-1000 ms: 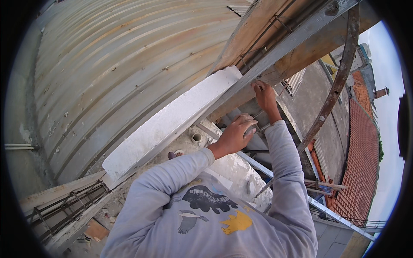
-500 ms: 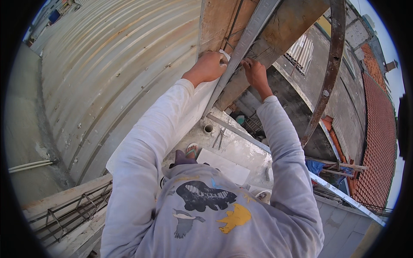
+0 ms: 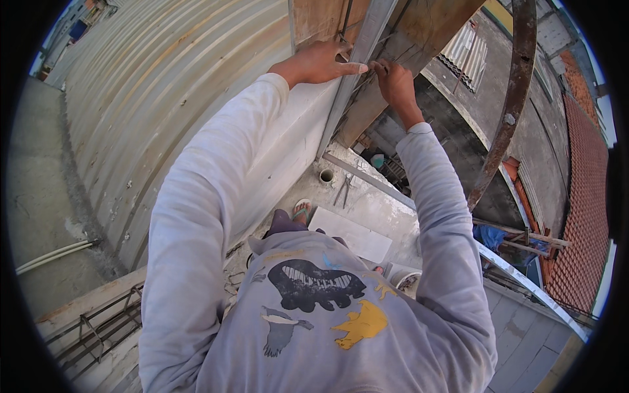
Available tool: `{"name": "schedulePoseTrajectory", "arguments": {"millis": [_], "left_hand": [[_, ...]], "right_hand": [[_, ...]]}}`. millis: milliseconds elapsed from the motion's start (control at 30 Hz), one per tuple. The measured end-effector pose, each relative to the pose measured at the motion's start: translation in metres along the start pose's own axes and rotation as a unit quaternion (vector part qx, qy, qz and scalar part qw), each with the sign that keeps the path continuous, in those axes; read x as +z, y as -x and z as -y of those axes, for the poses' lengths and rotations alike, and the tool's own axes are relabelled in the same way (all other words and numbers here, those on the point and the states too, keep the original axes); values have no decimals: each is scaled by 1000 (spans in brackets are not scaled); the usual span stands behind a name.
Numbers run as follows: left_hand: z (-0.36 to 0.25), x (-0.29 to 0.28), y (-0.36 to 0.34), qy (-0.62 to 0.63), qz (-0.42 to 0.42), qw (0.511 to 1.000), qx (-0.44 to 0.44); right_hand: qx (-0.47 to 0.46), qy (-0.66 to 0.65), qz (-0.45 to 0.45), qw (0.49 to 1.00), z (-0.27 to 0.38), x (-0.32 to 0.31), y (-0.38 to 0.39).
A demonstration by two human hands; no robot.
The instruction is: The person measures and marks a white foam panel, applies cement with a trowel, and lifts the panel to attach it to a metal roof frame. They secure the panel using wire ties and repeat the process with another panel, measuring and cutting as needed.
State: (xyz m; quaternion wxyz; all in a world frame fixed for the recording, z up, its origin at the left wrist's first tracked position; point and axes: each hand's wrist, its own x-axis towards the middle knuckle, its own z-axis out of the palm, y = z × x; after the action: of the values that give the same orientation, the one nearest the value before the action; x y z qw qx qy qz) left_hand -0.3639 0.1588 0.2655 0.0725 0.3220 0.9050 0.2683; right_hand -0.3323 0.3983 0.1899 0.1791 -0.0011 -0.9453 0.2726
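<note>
head view: the grey metal bar [image 3: 345,93] slants at twelve to one o'clock. at twelve, the left hand [image 3: 320,63] is spread, thumb across the bar; at one, the right hand [image 3: 394,82] bunches its fingertips, pinching what i cannot tell. the bar looks stiff, fairly light, perhaps slick; best held by both long edges.

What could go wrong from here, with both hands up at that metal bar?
1. The left hand has its thumb across the metal bar; any shift might pinch it.
2. The right hand is bare beside the bar, so a rough edge might cut its fingers.
3. A sandalled foot is beside a pale board; stepping onto that might cause a slip.
</note>
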Motion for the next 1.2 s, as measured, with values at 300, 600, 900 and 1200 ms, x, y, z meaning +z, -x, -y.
{"name": "schedulePoseTrajectory", "arguments": {"millis": [300, 600, 900, 1200], "left_hand": [[-6, -4, 7, 6, -2, 1000, 4], [-3, 1, 4, -37, -21, 999, 5], [-5, 0, 4, -43, -17, 999, 8], [-9, -6, 2, -42, 7, 999, 23]], "right_hand": [[-12, -7, -26, 1000, 10, -9, 0], [-17, -43, 6, 999, 9, -21, 7], [6, -48, 26, 998, 16, -36, 29], [78, -94, 44, 992, 39, -35, 78]]}}
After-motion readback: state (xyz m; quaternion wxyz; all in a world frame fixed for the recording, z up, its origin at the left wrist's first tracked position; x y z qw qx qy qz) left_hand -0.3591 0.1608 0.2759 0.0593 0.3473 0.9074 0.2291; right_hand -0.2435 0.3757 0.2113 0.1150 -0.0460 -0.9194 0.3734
